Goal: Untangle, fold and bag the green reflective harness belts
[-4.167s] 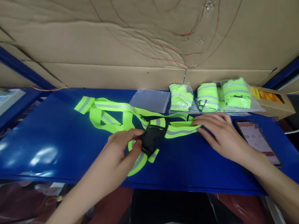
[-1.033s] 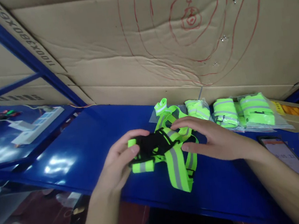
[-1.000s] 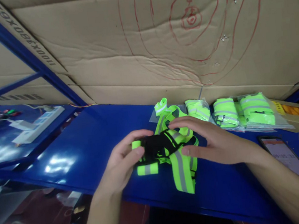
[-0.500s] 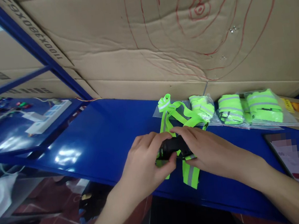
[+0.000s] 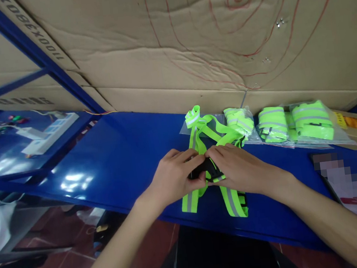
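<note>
Between my two hands is a black plastic buckle (image 5: 213,169) joined to a neon yellow-green reflective strap (image 5: 233,201) with a grey stripe. My left hand (image 5: 175,175) is closed on the buckle's left side, fingers over the top and thumb below. On its right side my right hand (image 5: 234,166) pinches the buckle and the strap end beside it. Strap ends hang below both hands, and a black slider shows by the right one. The rest of the harness lies in loops on the blue table behind my hands. My fingers hide part of the buckle.
Bagged folded reflective straps (image 5: 272,125) line the back of the table (image 5: 112,150) at right, before a cardboard wall (image 5: 119,67). A tablet-like screen (image 5: 346,188) lies at the right. A white power strip (image 5: 51,135) sits beyond the blue frame at left.
My hands have drawn slightly closer together around the buckle, which is now tilted. The strap ends below have spread apart, showing more on the left. The camera view has shifted a little.
</note>
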`<state>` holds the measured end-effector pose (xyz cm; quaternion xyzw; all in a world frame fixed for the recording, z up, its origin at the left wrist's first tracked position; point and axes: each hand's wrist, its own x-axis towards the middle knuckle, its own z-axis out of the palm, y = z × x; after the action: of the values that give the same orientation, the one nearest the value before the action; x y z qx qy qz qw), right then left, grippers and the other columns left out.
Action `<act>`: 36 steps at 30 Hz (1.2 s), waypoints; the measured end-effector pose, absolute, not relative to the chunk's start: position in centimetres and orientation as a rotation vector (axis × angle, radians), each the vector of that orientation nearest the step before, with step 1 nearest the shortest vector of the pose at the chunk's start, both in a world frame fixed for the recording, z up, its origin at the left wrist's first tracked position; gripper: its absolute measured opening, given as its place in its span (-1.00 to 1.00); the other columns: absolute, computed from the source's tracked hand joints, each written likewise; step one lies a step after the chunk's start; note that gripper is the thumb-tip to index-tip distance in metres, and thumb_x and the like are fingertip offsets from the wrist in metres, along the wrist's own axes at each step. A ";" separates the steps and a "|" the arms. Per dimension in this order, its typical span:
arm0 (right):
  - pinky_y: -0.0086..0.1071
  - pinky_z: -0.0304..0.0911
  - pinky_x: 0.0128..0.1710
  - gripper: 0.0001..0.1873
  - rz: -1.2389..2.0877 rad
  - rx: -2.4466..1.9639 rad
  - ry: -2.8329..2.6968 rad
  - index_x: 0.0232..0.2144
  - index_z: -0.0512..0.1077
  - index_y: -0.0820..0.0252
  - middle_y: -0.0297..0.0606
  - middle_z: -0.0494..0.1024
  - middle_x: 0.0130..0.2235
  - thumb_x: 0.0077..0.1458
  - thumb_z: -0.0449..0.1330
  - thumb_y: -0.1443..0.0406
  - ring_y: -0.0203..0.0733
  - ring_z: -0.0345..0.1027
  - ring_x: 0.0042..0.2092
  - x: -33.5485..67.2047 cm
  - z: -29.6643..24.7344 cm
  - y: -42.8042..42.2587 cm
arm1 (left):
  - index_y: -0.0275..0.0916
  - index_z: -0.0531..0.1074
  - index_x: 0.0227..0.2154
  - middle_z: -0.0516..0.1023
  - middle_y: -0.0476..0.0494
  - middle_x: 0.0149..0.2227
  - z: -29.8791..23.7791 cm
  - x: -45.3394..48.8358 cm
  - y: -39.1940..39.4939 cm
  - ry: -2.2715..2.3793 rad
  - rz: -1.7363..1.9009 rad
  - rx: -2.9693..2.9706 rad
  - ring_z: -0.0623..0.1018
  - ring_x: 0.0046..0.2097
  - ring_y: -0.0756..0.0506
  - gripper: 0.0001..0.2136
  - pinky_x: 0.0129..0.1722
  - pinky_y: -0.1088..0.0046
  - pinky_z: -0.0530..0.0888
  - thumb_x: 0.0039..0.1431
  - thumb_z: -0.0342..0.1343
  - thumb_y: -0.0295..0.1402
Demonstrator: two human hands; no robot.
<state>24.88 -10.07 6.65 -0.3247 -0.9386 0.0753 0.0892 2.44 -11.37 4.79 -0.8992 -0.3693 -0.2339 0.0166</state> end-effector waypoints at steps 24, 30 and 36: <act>-0.15 0.32 -0.05 -0.68 0.437 -1.177 -2.591 0.03 0.31 0.12 -0.11 0.56 -0.06 0.28 0.24 0.23 0.03 0.46 -0.09 29.9 8.8 -7.2 | -0.06 0.43 0.16 0.61 -0.19 0.08 5.9 -2.2 -13.4 -2.018 -1.280 -2.810 0.60 0.07 -0.29 -0.43 0.08 0.20 0.47 0.10 0.41 -0.11; -0.08 0.29 0.13 -0.62 0.843 -1.069 -1.802 0.00 0.40 0.02 -0.20 0.51 -0.03 0.21 0.30 0.05 0.00 0.41 0.03 33.3 10.4 -4.4 | -0.12 0.44 0.07 0.63 -0.07 -0.01 8.9 -4.6 -12.4 -1.682 -2.534 -2.189 0.59 0.07 -0.15 -0.47 0.13 0.33 0.47 0.08 0.47 -0.17; -0.03 0.34 0.02 -0.70 1.031 -0.793 -1.071 -0.15 0.55 -0.01 -0.15 0.51 -0.11 0.00 0.31 0.19 -0.01 0.43 -0.10 38.6 12.3 -2.4 | -0.17 0.45 -0.04 0.59 0.09 -0.25 11.8 -9.1 -8.7 -1.526 -3.137 -1.332 0.59 -0.16 -0.05 -0.62 -0.02 0.36 0.56 0.21 0.30 -0.05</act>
<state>38.64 -2.37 12.28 -0.3513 -0.4743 0.4566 0.6657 -9.14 -8.74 11.79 -0.3411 -0.3910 -0.8035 -0.2917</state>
